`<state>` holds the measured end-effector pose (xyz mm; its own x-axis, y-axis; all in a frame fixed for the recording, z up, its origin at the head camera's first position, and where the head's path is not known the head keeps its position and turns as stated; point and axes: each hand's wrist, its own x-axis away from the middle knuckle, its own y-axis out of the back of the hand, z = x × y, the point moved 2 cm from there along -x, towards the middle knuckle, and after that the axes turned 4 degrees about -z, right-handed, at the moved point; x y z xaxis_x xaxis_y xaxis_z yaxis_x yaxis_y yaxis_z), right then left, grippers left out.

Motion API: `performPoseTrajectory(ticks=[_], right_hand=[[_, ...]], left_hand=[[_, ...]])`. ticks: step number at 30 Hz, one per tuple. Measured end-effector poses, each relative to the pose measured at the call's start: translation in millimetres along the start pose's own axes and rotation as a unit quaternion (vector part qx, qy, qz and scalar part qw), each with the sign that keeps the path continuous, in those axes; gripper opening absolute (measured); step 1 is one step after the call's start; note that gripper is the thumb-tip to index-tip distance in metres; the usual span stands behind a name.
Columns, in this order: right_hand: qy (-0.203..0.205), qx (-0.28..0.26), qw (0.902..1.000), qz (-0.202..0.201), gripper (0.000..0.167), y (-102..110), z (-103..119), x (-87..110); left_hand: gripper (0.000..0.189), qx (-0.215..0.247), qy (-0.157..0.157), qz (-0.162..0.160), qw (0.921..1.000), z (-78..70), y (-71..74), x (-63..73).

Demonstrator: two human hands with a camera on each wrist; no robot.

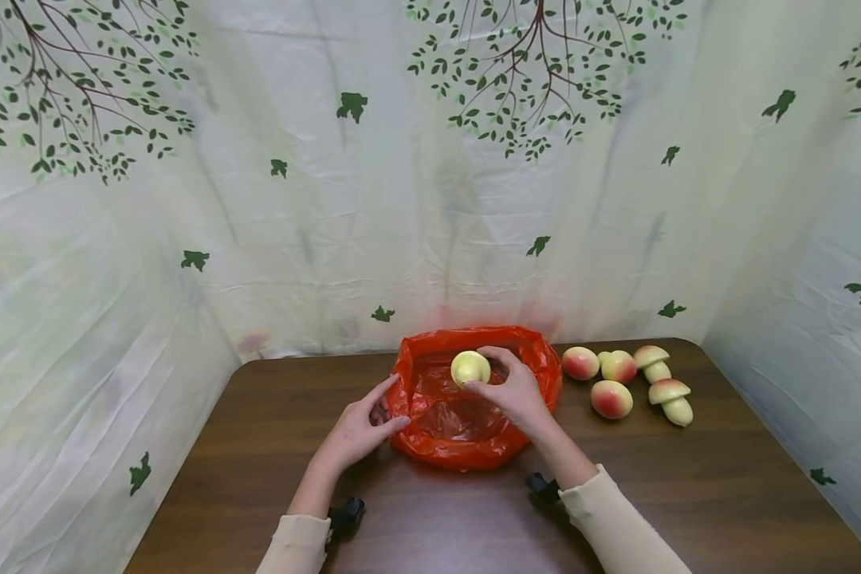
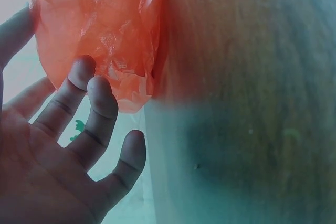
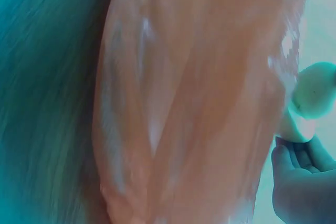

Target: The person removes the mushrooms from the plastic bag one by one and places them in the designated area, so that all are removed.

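Note:
A red plastic bag (image 1: 466,458) stands on the table with its mouth spread wide. Over that mouth my right hand (image 1: 513,391) pinches a pale yellow toy mushroom (image 1: 469,368) between thumb and fingers, its stem end facing me. The right wrist view has the mushroom (image 3: 316,92) above the bag's rim, held by its cap from the right hand (image 3: 304,182). My left hand (image 1: 355,430) touches the bag's left rim with thumb and fingertips spread. In the left wrist view, this hand's (image 2: 63,150) fingers are loosely bent beside the bag's wall (image 2: 105,30).
Right of the bag lie red-and-yellow toy peaches (image 1: 611,399) and two more toy mushrooms (image 1: 669,399) with pinkish caps. The dark wooden table (image 1: 258,478) ends at a pale curtain (image 1: 316,263) printed with leaves. A black camera sits on each wrist.

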<state>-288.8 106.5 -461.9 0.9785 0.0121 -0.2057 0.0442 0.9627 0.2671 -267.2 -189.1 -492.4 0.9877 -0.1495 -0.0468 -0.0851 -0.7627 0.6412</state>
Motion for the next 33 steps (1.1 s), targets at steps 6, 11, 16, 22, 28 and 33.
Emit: performPoseTrajectory(ticks=[6,11,16,22,28,33], right_hand=[[-0.015,0.001,0.9999,-0.002,0.062,17,1,3.1],[-0.005,0.003,1.0000,-0.006,0.063,34,0,5.1],[0.003,0.013,0.9997,-0.020,0.062,52,-3,7.0],[-0.002,0.001,0.9994,-0.036,0.062,77,-7,9.2],[-0.013,-0.008,0.9981,-0.059,0.060,98,-16,16.0],[-0.012,-0.014,0.9973,-0.071,0.059,107,-27,22.2]], left_hand=[[0.079,-0.003,-0.007,0.000,1.0000,-0.7,0.8,0.5],[0.079,-0.001,-0.010,-0.001,0.9999,-1.1,0.7,0.8],[0.078,0.001,-0.008,-0.001,1.0000,-0.2,0.2,-0.1],[0.079,-0.002,-0.007,0.001,1.0000,3.0,-1.0,-1.7],[0.080,-0.004,-0.008,0.001,1.0000,3.3,-1.4,-1.7],[0.080,0.001,-0.013,0.002,0.9999,1.8,-1.1,-1.1]])
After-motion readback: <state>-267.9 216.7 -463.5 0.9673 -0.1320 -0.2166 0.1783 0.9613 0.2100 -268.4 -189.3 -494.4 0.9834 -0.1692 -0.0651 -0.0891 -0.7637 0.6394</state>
